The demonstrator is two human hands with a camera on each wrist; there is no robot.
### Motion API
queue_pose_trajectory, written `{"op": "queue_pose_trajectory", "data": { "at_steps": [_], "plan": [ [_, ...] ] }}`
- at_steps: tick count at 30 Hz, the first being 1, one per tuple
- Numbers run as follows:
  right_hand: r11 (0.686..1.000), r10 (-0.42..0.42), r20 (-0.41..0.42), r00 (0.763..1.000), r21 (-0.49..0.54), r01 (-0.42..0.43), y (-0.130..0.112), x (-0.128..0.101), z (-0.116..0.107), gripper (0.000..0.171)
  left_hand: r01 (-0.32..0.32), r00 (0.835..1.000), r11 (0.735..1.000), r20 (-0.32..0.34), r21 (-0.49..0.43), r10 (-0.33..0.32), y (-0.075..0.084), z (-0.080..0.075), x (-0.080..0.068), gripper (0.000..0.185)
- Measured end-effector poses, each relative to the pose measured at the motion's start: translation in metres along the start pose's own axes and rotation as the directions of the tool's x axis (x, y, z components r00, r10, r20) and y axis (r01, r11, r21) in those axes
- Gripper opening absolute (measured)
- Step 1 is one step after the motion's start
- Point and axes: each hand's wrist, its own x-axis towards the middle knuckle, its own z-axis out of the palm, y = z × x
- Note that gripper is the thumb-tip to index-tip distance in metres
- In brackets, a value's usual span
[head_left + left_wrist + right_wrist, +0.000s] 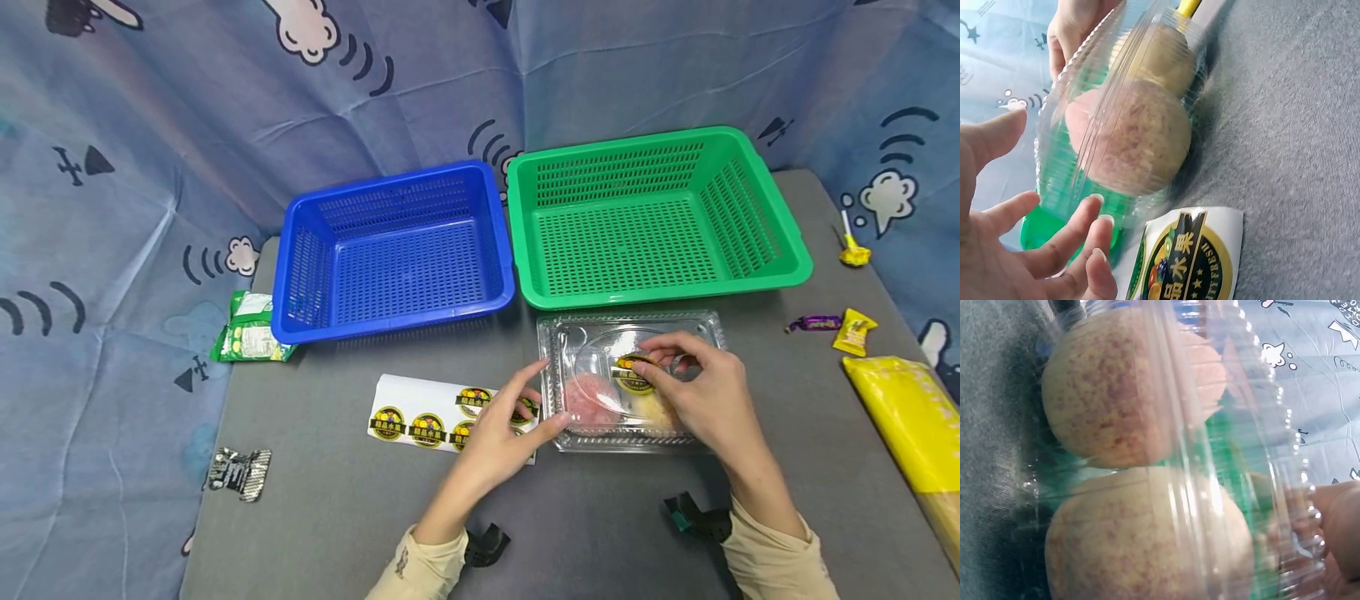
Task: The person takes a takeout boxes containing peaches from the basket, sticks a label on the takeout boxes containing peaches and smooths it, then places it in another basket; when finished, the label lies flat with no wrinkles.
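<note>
A clear plastic clamshell box [592, 346], lid down, holds two round, peach-like fruits, one pink [588, 402] and one yellowish [657, 410]; brown speckles show on both in the wrist views. Over the lid, my right hand [708, 396] pinches a round black-and-gold fruit sticker [633, 375] at its right side between thumb and fingers. My left hand [498, 433] is by the box's left edge, fingers spread, with nothing in its grasp. Partly beneath that hand in the head view lies a white sheet [408, 392] of matching stickers.
Behind the box stands a green basket [660, 296], with a blue basket [397, 325] to its left. A green snack packet [255, 333] and a crumpled silver wrapper [240, 473] lie at left. Wrapped candies [853, 332], a lollipop [853, 252] and a yellow package [907, 417] line the right side.
</note>
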Motion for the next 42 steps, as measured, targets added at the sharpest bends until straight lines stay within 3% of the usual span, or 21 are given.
{"op": "queue_pose_trajectory", "data": {
  "at_steps": [12,24,42],
  "plan": [
    [0.999,0.015,-0.008,1.0,-0.037,-0.015,-0.0002,-0.0003,0.0023,0.022,-0.046,0.999,0.997,-0.019,-0.057,0.045,-0.0013,0.0055,0.0004,0.066],
    [0.997,0.026,-0.016,1.0,-0.066,-0.027,0.0001,-0.0013,0.0053,0.022,-0.079,0.997,0.995,-0.025,-0.054,0.077,-0.0021,0.0067,0.0004,0.065],
    [0.995,0.008,-0.037,0.999,-0.104,-0.012,0.0024,-0.0016,0.0059,0.028,-0.05,0.999,0.997,-0.014,-0.054,0.049,-0.0015,0.0071,0.0011,0.064]
  ]
}}
